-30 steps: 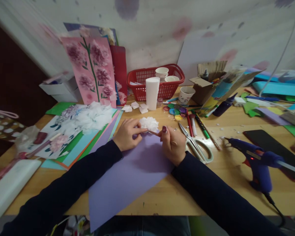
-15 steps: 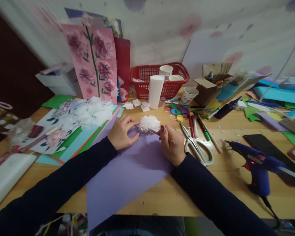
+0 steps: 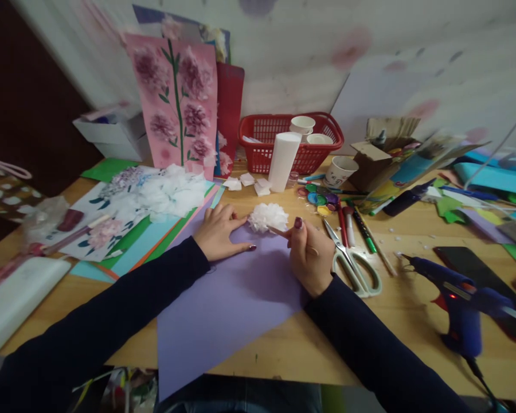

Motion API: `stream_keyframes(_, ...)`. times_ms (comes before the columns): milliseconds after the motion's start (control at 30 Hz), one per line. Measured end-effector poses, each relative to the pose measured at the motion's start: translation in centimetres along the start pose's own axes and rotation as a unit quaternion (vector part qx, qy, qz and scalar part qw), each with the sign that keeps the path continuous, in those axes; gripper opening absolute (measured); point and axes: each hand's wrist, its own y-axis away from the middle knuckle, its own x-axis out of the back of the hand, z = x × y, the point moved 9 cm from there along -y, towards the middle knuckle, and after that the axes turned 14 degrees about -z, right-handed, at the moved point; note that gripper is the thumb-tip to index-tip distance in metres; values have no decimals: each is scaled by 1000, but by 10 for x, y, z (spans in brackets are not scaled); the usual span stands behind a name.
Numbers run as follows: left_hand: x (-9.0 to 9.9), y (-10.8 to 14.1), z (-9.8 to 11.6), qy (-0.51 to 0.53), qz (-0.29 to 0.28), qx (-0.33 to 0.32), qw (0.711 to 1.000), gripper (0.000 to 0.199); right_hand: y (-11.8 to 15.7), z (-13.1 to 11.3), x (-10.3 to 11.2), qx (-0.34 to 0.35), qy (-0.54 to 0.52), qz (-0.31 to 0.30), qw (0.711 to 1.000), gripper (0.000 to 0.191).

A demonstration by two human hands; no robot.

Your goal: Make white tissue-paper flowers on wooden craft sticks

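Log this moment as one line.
left hand: open, beside white flower | right hand: gripping thin stick, tip at flower | surface: purple sheet | near right hand: scissors

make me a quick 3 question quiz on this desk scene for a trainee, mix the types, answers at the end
1. What does the right hand hold near the white flower?
a) a paper cup
b) a thin stick
c) a phone
2. True or false: the scissors lie between the right hand and the glue gun.
3. What colour is the large sheet spread between the two dark sleeves?

Key: 1. b; 2. true; 3. purple
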Motion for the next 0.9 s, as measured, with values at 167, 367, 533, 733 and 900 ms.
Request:
stream_keyframes(167, 1, 0, 1, -3, 0, -4, 1000, 68, 9, 12, 5, -43, -53, 22, 997, 45)
stream_keyframes(367, 0, 1, 0, -13, 1, 1, 1000, 67, 7, 9, 2, -22, -32, 12, 999, 42)
stream_keyframes(533, -1, 1, 0, -16, -1, 1, 1000, 68, 3, 1, -2, 27, 7, -5, 1000, 38)
stream_keyframes(733, 0, 0, 1, -8, -6, -4, 1000, 69, -2, -9, -12, 70, 59, -43, 995, 32)
stream_keyframes(900, 0, 0, 2, -13, -14, -4, 1000, 68, -1, -29, -16, 130, 113, -64, 983, 31)
